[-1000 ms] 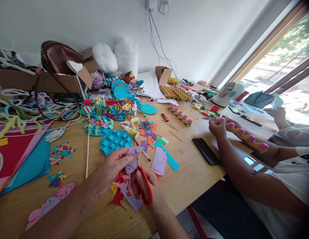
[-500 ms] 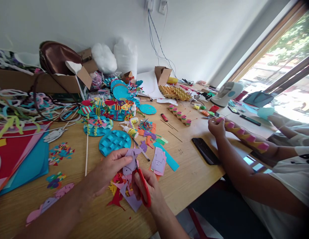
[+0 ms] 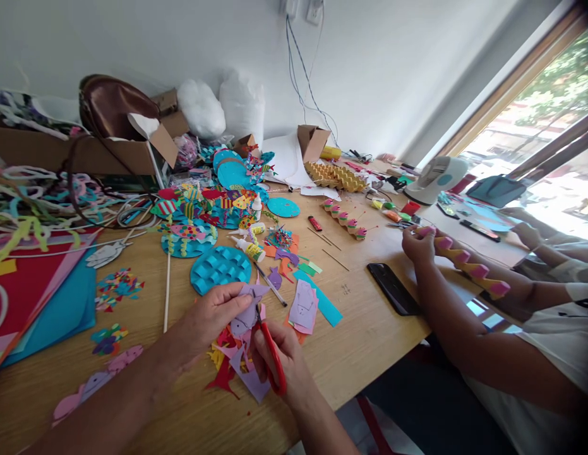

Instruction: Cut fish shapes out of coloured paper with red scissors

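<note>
Between the thumb and fingers of my left hand [image 3: 218, 322] is a piece of purple paper [image 3: 244, 319] with a drawn outline on it. My right hand [image 3: 284, 357] is closed round red-handled scissors [image 3: 273, 360], and their blades meet the paper's right side. Below both hands lies a heap of paper scraps [image 3: 249, 376] in purple, red, yellow and pink. Just right of the hands rests a small stack of purple and pink paper pieces [image 3: 303, 304], the top one bearing a drawing. A cut purple paper shape [image 3: 275, 278] and a pen [image 3: 271, 284] lie beyond my fingers.
Behind my left hand sits a blue woven paper disc [image 3: 220, 270], with glue bottles [image 3: 251, 249] beside it. A black phone [image 3: 392, 289] lies to the right. Next to it a co-worker's hand [image 3: 419, 245] holds a yellow and pink carton strip [image 3: 464, 258]. Coloured sheets [image 3: 52, 316] lie left.
The view has shifted slightly. My hands still hold the paper and scissors, with the paper tilted a little differently at the blades. At far right, another person's hand has moved off a light-blue round piece.
</note>
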`<state>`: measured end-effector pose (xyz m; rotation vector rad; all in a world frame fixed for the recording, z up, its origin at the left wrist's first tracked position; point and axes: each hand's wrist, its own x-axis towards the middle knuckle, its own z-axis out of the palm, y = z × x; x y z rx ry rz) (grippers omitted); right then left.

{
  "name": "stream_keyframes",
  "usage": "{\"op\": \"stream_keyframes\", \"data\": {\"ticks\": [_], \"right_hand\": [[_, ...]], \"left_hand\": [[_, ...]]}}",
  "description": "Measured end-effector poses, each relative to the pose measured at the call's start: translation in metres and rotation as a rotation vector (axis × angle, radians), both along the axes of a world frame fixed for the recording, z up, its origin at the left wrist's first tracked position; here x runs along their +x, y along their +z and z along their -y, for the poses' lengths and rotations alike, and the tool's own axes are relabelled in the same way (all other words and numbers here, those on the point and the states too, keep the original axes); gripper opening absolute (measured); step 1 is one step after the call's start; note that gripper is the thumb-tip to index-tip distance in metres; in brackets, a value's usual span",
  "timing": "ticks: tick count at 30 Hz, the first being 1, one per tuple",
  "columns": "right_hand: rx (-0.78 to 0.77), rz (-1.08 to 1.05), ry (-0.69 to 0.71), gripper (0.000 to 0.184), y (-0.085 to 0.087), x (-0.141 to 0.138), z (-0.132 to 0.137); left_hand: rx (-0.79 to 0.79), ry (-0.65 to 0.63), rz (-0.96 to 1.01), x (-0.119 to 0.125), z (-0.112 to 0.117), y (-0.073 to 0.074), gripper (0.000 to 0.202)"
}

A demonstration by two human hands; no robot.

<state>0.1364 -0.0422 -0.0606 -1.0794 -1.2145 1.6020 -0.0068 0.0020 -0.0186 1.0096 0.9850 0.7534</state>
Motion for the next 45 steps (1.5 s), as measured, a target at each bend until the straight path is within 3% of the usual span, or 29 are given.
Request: {"op": "stream_keyframes", "data": {"ticks": [8, 21, 32, 45], "right_hand": [[0.007, 0.037, -0.005, 0.056, 0.000, 0.000, 0.002], [-0.056, -0.020, 0.007, 0.059, 0.003, -0.002, 0.006], [0.004, 0.057, 0.053, 0.057, 0.002, 0.006, 0.005], [0.007, 0.029, 0.104, 0.057, -0.001, 0.008, 0.008]], "left_hand": [[0.005, -0.047, -0.033, 0.001, 0.001, 0.005, 0.029], [-0.029, -0.073, -0.001, -0.002, 0.002, 0.000, 0.031], [-0.024, -0.162, -0.094, -0.005, 0.000, 0.017, 0.029], [-0.041, -0.266, -0.156, -0.015, -0.003, 0.013, 0.024]]}}
